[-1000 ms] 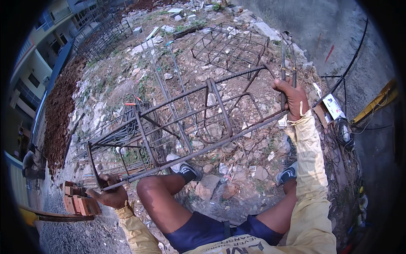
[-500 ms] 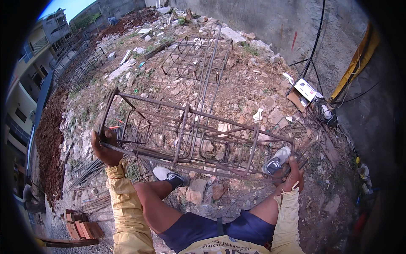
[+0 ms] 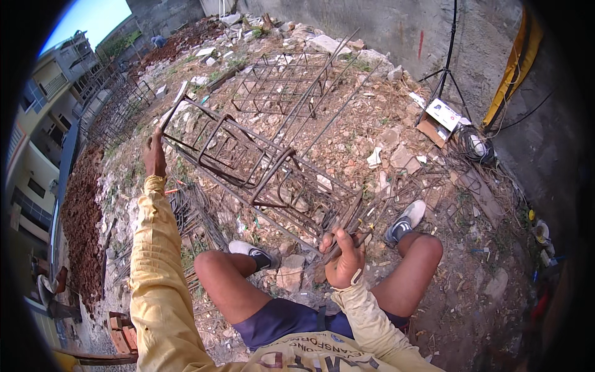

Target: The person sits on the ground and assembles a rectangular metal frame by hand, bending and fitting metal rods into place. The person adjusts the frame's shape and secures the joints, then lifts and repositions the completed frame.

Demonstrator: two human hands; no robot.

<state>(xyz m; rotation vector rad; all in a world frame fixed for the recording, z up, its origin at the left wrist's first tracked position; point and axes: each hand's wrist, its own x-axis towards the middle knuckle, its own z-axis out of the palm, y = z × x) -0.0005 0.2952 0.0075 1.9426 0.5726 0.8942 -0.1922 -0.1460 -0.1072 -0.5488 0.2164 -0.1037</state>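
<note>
A long cage of rusty steel reinforcing bar [image 3: 271, 177], with rectangular stirrups along it, hangs tilted in front of me, its left end farther away. My left hand [image 3: 155, 156] is closed on the corner at that far end, arm stretched out. At the near end, close to my knees, my right hand [image 3: 344, 260] has its fingers wrapped round the bar ends, the thumb on top. Several long thin rods [image 3: 334, 118] run away from me behind and through the cage. My two shoes [image 3: 409, 220] stand apart on the rubble, beyond my bent knees.
A second bar cage [image 3: 282, 87] lies on the rubble ahead. To the right are a black tripod [image 3: 443, 77], a white box [image 3: 444, 115] and coiled cable [image 3: 474, 146] by a concrete wall. Red bricks [image 3: 123, 335] sit lower left. Another person's leg [image 3: 59, 301] shows at the left edge.
The cage has swung from lying across me to slanting away. My left hand moved up and farther out; my right hand came left and nearer to me. Both kept their hold.
</note>
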